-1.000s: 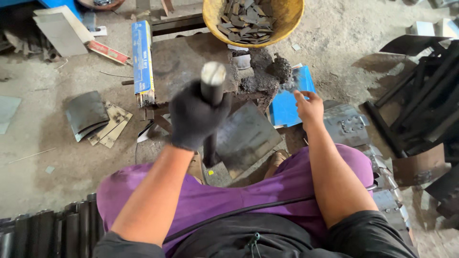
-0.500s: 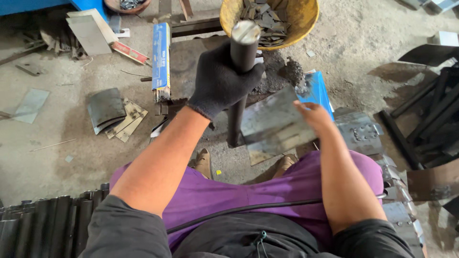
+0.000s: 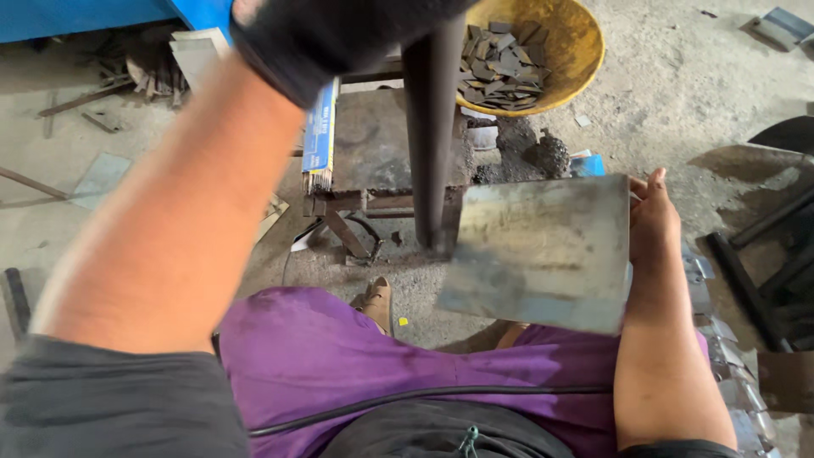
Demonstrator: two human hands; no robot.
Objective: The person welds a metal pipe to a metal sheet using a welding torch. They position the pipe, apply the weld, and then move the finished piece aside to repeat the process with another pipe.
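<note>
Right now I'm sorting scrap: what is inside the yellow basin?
The yellow basin holds a heap of small flat grey metal offcuts. Its left part is hidden behind the dark bar gripped by the gloved left hand, so anything there cannot be seen.

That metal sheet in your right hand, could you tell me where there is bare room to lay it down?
The flat top of the small metal stand looks bare, between the blue box and the dark debris pile. Open concrete floor lies right of the yellow basin. Crowded: the basin holds scrap pieces, and offcuts litter the far left floor.
</note>
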